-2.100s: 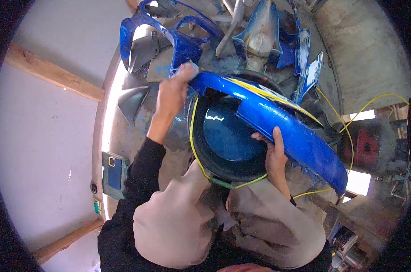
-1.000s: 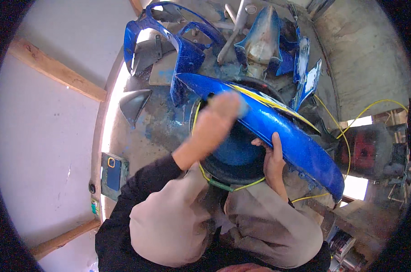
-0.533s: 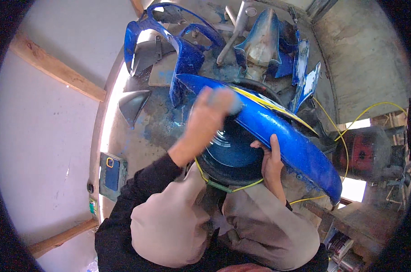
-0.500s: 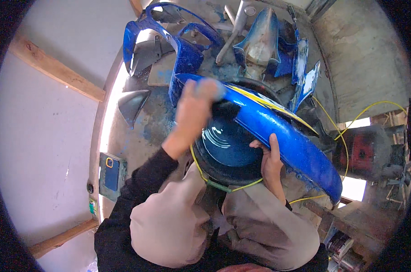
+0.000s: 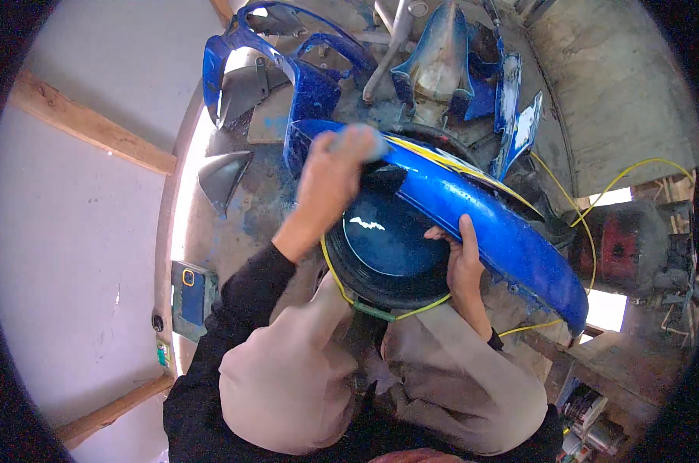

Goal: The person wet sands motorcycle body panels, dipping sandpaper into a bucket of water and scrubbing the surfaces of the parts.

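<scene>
A long, curved blue motorcycle body panel (image 5: 481,220) with a yellow and white stripe lies slantwise over a black bucket of dark liquid (image 5: 396,243). My right hand (image 5: 464,266) grips its lower edge, thumb on the outer face and fingers curled underneath. Near the panel's upper left end, my left hand (image 5: 330,177) presses a small grey-blue pad (image 5: 376,144) onto the wet surface. Motion blurs those fingers and the pad, so its exact kind is unclear. The bucket stands between my knees, with a yellow cord handle (image 5: 335,272) at its near side.
Beyond the bucket lie a blue fairing frame (image 5: 311,85), a worn blue fender-like piece (image 5: 442,65) and blue-white panels (image 5: 519,131). A dark triangular piece (image 5: 224,181) and a phone (image 5: 194,297) are at left. A yellow hose (image 5: 635,166) and a red-black machine (image 5: 619,251) stand right.
The ripples in the bucket have calmed. My left hand and the pad stay near the panel's upper left end, still blurred, while my right hand keeps its grip. The whole view has shifted slightly.
</scene>
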{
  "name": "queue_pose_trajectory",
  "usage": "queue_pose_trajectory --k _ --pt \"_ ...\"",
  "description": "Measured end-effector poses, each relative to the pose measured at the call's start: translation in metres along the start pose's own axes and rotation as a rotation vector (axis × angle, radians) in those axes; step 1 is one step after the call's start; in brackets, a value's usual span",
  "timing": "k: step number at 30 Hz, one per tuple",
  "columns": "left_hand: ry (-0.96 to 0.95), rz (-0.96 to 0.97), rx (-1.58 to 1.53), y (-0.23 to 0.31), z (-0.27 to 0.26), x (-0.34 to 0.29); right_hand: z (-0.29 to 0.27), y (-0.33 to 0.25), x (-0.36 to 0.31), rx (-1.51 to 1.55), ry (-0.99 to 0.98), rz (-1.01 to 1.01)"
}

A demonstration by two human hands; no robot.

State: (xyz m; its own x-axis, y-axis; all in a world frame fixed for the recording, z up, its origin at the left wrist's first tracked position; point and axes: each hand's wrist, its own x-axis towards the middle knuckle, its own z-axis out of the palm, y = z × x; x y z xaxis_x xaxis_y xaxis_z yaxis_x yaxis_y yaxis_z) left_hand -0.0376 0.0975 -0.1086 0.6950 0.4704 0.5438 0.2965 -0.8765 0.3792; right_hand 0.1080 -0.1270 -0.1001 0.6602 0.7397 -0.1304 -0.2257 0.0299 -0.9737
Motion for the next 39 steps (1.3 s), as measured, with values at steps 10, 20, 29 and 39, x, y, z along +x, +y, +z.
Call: queue_pose_trajectory --k 10,20,29,39 --pt "0.003 -0.104 0.035 -0.005 -0.001 0.009 0.001 0.003 0.018 -0.022 0.062 -0.110" --pt "0.018 -0.140 0.063 0.000 0.002 0.006 0.000 0.007 0.016 -0.038 0.021 -0.112" --pt "0.004 -0.247 0.094 -0.018 -0.010 0.011 0.004 -0.003 0.008 -0.103 0.006 -0.039" --pt "-0.060 -0.201 0.086 -0.018 -0.017 0.022 -0.010 0.009 0.006 -0.097 0.014 -0.015"
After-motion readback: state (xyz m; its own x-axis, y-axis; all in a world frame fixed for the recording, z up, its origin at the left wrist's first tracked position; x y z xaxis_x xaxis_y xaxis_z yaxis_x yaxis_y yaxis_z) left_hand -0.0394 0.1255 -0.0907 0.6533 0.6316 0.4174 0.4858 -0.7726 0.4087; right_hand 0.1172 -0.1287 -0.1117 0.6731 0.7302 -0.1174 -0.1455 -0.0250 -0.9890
